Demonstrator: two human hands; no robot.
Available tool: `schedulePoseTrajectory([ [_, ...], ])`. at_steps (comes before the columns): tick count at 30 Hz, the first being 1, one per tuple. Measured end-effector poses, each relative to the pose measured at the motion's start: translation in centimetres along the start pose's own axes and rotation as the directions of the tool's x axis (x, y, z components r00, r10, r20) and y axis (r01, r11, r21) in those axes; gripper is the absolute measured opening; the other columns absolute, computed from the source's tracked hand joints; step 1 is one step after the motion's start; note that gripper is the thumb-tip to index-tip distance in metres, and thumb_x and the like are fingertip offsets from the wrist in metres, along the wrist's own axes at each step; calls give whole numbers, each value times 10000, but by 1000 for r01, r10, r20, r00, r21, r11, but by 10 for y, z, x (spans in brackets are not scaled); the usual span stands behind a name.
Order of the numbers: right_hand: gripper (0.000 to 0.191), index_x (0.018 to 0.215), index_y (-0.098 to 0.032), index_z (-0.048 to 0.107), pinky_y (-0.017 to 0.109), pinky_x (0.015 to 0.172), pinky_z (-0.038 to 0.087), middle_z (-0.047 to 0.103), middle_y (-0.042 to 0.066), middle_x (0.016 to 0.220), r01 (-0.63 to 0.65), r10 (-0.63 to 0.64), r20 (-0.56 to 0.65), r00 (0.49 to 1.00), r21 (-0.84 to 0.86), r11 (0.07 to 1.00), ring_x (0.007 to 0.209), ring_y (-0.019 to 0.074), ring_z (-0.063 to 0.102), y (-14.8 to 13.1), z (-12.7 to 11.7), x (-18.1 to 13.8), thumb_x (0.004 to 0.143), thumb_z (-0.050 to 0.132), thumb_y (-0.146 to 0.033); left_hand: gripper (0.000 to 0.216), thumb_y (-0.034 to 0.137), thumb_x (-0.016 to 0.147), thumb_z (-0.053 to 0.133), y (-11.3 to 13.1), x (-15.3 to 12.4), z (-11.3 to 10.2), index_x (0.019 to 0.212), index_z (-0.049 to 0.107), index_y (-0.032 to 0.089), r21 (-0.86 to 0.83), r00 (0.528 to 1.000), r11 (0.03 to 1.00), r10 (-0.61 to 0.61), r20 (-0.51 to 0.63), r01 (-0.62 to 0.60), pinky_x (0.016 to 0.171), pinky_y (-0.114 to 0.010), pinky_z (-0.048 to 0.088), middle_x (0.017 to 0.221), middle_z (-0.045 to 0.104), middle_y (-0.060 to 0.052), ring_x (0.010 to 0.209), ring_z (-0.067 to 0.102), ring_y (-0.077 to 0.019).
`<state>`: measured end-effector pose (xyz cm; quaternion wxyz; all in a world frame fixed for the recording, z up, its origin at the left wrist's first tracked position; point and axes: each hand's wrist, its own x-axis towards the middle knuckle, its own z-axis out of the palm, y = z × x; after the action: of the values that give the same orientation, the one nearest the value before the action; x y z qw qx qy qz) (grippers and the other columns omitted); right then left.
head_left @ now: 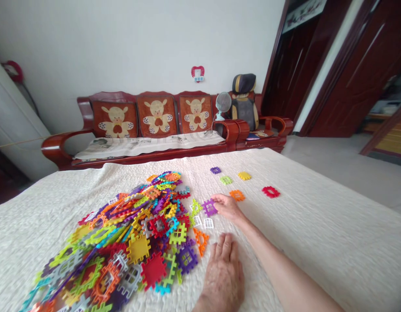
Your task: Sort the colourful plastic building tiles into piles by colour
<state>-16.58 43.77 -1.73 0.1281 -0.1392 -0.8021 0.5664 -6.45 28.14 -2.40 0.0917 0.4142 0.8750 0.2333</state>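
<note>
My right hand (229, 208) pinches a purple window-pattern building tile (209, 208) by its right edge, at the right side of a big heap of colourful plastic tiles (154, 274). My left hand (223, 271) lies flat on the cream quilted cover, fingers stretched forward and holding nothing. Just ahead of it and to its left is an orange triangular tile (200, 241). Two small white window pieces, one of them a white window piece (208, 223), lie below the purple tile. A lime triangular tile (196, 207) sits to its left.
Apart from the heap lie an orange tile (237, 195), a red tile (271, 192), a yellow tile (244, 175), a lime tile (225, 180) and a dark purple tile (215, 170). Beyond the quilted cover (317, 242) stands a wooden sofa (62, 147) with a small fan (223, 103).
</note>
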Motion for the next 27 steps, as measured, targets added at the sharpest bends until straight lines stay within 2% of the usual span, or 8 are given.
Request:
schedulePoseTrajectory([
  [4,348,1030,-175,636,338,851,495,664,80,1045,129,-157,-93,983,-253,959,899,189,629,3,2,-1,685,591,-174,514,320,968,245,2,0,-3,1439,373,159,-11,999,1000,-20,26,20,1173,-445,223,1540,293,-61,1432,205,-260],
  [8,432,1074,-183,609,348,873,468,617,80,1021,193,-228,-22,973,-455,869,941,210,591,-4,7,-13,660,679,-284,518,320,965,249,4,0,-5,1450,351,171,-25,999,999,-37,33,37,1178,-438,216,1541,291,-43,1433,205,-250],
  [12,431,1061,-180,602,349,874,440,578,84,999,198,-223,29,974,-582,789,968,226,556,-11,12,-23,655,694,-292,525,331,964,256,5,0,-7,1464,318,183,-30,998,999,-39,41,41,1178,-449,207,1546,276,-39,1435,198,-248],
  [14,407,1052,-187,596,343,876,429,577,76,990,203,-226,37,973,-600,774,971,222,548,-13,13,-25,661,686,-258,527,331,963,256,5,0,-7,1468,305,189,-31,998,999,-42,39,43,1178,-450,203,1547,272,-35,1437,194,-246],
  [19,460,1102,-183,566,333,903,422,586,76,1048,205,-202,65,977,-541,816,992,209,557,-13,9,-21,652,660,-172,542,333,964,238,3,-1,-7,1472,286,150,-62,999,997,-33,39,35,1182,-443,189,1551,255,-56,1437,185,-255],
  [23,470,1117,-176,561,336,933,412,584,84,1087,235,-213,104,971,-534,812,1033,213,549,-11,6,-18,656,613,-106,542,330,963,242,3,-2,-6,1469,295,143,-55,999,998,-31,39,33,1185,-436,185,1552,250,-58,1438,181,-256],
  [27,544,1183,-170,525,338,967,401,561,90,1126,240,-211,117,971,-523,818,1082,216,529,-9,5,-17,649,617,-121,540,326,961,243,4,-2,-8,1465,308,144,-45,998,998,-34,48,36,1186,-434,181,1553,247,-58,1439,177,-254],
])
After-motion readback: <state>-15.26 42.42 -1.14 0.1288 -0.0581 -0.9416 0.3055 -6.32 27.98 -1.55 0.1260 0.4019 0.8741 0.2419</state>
